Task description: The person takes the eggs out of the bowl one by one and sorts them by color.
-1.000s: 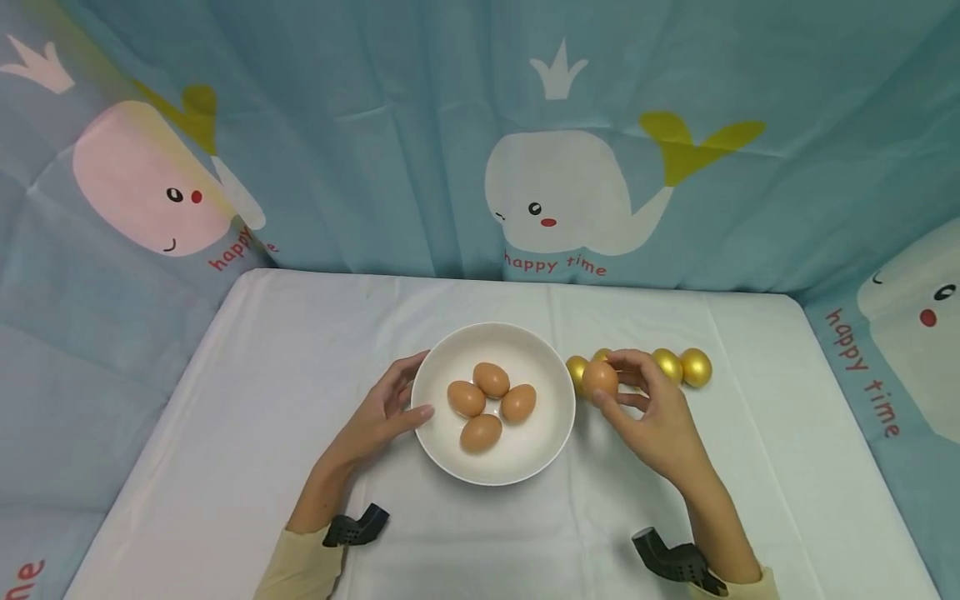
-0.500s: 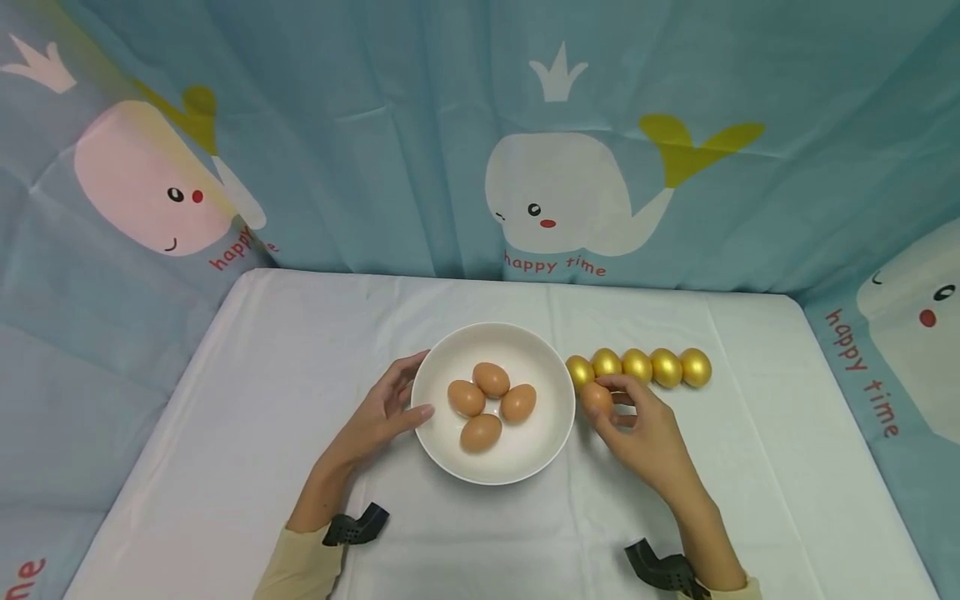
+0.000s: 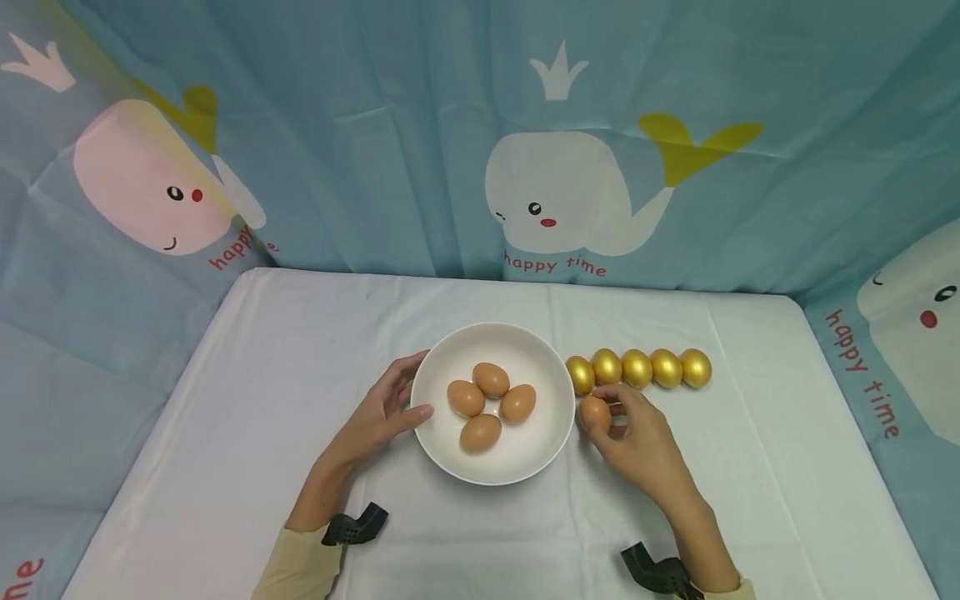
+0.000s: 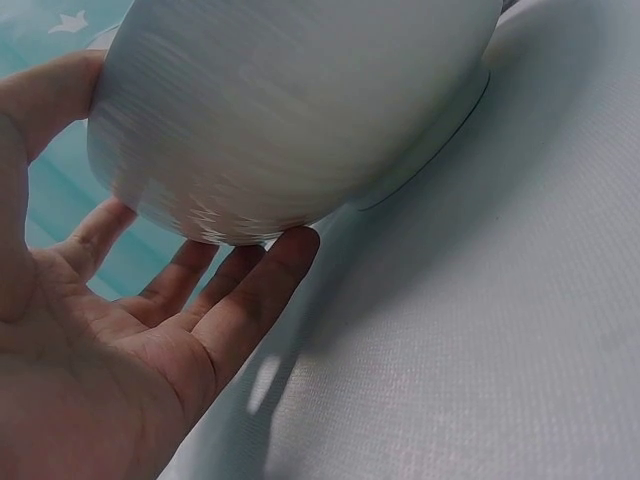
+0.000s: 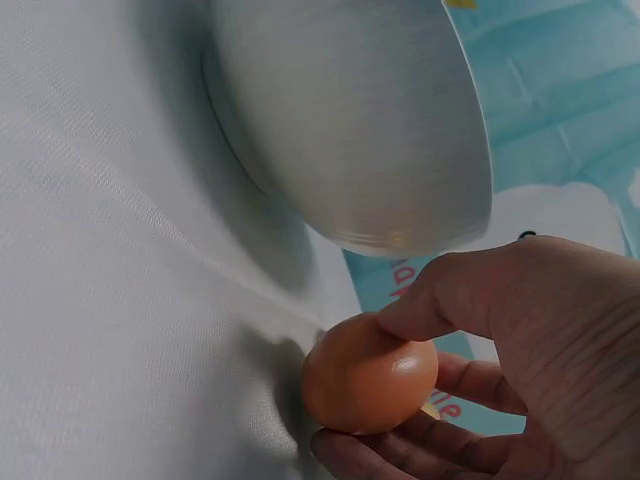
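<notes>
My left hand [image 3: 384,412] holds the side of a white bowl [image 3: 491,471]. Its thumb is at the rim; in the left wrist view the fingertips [image 4: 295,245] touch the outer wall. Inside the bowl lie several brown eggs [image 3: 481,433]. Right of the bowl, my right hand [image 3: 641,437] pinches another brown egg [image 5: 368,375] between thumb and fingers, low over the cloth. A shadow falls beside this egg; I cannot tell whether it touches the table. Just beyond the right hand, several golden eggs [image 3: 637,368] form a row.
A white cloth [image 3: 315,333] covers the table. Behind and at both sides hangs a blue curtain [image 3: 420,167] printed with whales. Each wrist carries a black camera mount [image 3: 660,573]. The leftmost golden egg [image 3: 580,375] lies close to the bowl's right rim.
My right hand has brought the brown egg toward me from in front of the golden row, down beside the bowl, uncovering the golden eggs. The left hand and bowl stay in place.
</notes>
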Demonstrator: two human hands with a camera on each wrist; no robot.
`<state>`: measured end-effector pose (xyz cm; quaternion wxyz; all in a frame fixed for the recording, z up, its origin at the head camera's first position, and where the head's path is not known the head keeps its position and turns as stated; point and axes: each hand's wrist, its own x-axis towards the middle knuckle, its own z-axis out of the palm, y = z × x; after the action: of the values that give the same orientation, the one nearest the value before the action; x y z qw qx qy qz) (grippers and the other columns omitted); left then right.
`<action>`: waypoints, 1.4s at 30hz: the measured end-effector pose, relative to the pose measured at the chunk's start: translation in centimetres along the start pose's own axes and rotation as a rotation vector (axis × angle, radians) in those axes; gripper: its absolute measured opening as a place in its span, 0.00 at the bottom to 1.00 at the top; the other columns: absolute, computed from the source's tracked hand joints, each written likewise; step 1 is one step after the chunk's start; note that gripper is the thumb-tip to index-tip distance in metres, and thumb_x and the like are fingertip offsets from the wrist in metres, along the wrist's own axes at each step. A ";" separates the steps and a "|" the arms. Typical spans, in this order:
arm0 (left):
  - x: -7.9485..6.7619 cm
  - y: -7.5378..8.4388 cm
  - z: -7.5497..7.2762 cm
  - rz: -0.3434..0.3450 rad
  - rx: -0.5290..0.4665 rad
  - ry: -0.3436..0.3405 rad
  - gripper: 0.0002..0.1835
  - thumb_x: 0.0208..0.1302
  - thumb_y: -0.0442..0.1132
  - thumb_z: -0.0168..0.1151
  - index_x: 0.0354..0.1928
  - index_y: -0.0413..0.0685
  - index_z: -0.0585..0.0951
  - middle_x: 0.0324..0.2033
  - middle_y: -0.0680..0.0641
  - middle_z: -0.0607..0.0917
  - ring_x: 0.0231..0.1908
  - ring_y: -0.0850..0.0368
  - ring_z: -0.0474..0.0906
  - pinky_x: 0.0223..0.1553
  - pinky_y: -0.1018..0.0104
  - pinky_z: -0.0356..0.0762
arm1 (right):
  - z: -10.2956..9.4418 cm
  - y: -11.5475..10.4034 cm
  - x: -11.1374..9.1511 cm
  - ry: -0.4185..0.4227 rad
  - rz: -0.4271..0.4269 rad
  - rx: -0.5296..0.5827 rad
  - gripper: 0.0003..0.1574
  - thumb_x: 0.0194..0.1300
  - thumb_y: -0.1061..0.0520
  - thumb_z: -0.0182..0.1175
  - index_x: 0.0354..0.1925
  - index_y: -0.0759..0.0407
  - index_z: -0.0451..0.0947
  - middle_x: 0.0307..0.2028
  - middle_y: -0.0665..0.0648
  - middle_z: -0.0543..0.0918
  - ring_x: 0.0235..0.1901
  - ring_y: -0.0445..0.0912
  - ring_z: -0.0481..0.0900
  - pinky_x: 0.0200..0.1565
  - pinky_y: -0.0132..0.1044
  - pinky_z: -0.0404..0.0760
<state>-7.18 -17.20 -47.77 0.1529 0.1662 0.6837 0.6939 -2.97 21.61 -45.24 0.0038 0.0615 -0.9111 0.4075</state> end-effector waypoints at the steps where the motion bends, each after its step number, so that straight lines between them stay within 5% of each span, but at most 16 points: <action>1: 0.0 0.0 0.0 0.000 0.000 -0.001 0.42 0.69 0.30 0.67 0.81 0.47 0.60 0.79 0.36 0.63 0.73 0.70 0.70 0.66 0.71 0.79 | 0.0 0.0 0.0 -0.002 0.004 -0.005 0.21 0.68 0.59 0.70 0.57 0.62 0.79 0.54 0.60 0.85 0.51 0.55 0.88 0.42 0.35 0.91; 21: 0.1 0.5 0.1 -0.010 -0.003 -0.011 0.42 0.69 0.31 0.67 0.81 0.47 0.60 0.79 0.38 0.63 0.73 0.68 0.71 0.65 0.70 0.81 | -0.3 -0.5 -0.4 -0.049 0.111 -0.026 0.24 0.69 0.57 0.71 0.61 0.62 0.79 0.56 0.63 0.86 0.54 0.57 0.87 0.43 0.35 0.92; 42: 0.0 0.4 0.1 -0.014 0.005 -0.003 0.41 0.69 0.30 0.67 0.81 0.47 0.60 0.79 0.37 0.63 0.73 0.69 0.71 0.66 0.72 0.80 | -0.4 -0.8 -0.5 -0.044 0.098 -0.031 0.28 0.71 0.53 0.70 0.64 0.62 0.78 0.59 0.64 0.84 0.54 0.59 0.88 0.44 0.36 0.92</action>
<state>-7.16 -17.14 -47.39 0.1582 0.1628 0.6863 0.6910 -2.38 21.39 -44.44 -0.0353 0.0259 -0.9192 0.3914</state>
